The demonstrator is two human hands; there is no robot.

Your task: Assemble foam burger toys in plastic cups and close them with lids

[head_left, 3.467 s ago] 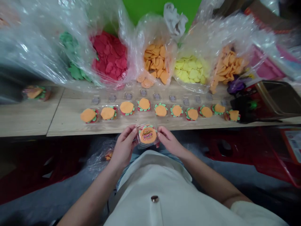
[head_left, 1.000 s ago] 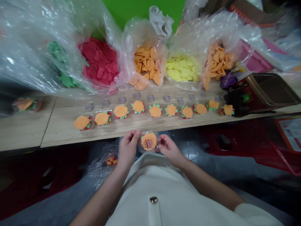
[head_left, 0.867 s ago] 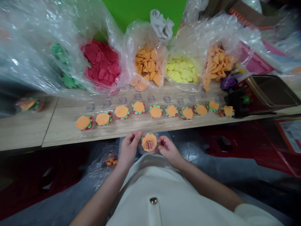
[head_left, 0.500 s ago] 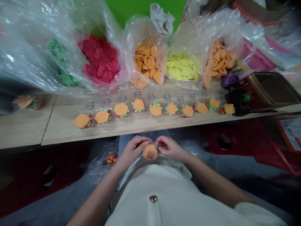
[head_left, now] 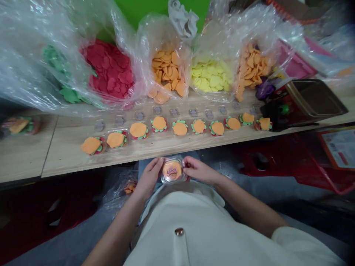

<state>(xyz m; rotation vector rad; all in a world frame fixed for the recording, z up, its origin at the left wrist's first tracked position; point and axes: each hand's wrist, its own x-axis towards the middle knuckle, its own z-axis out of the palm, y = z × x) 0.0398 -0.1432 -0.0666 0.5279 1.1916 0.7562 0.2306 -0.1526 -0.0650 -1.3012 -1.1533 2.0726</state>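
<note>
Between my hands, just below the table edge, is a small clear plastic box (head_left: 173, 170) with an orange bun-shaped piece inside and a printed label on top. My left hand (head_left: 152, 173) grips its left side, thumb along the upper corner. On the right side, the fingers of my right hand (head_left: 195, 169) pinch the box's edge. Along the front of the table runs a row of open clear boxes, each with a toy burger (head_left: 180, 128) of orange, green and red layers. Their open lids (head_left: 173, 112) lie behind them, with small greyish pieces on them.
Plastic bags behind the row hold red pieces (head_left: 111, 70), orange pieces (head_left: 166, 70), yellow pieces (head_left: 212, 75) and green pieces (head_left: 69, 94). A dark brown container (head_left: 316, 101) stands at right. Another boxed burger (head_left: 20, 125) sits far left. Red stools (head_left: 266, 162) stand below the table.
The box has turned flatter toward me, so its label and clear rim show fully. My left hand has shifted from its near corner to the left side. The view has moved slightly.
</note>
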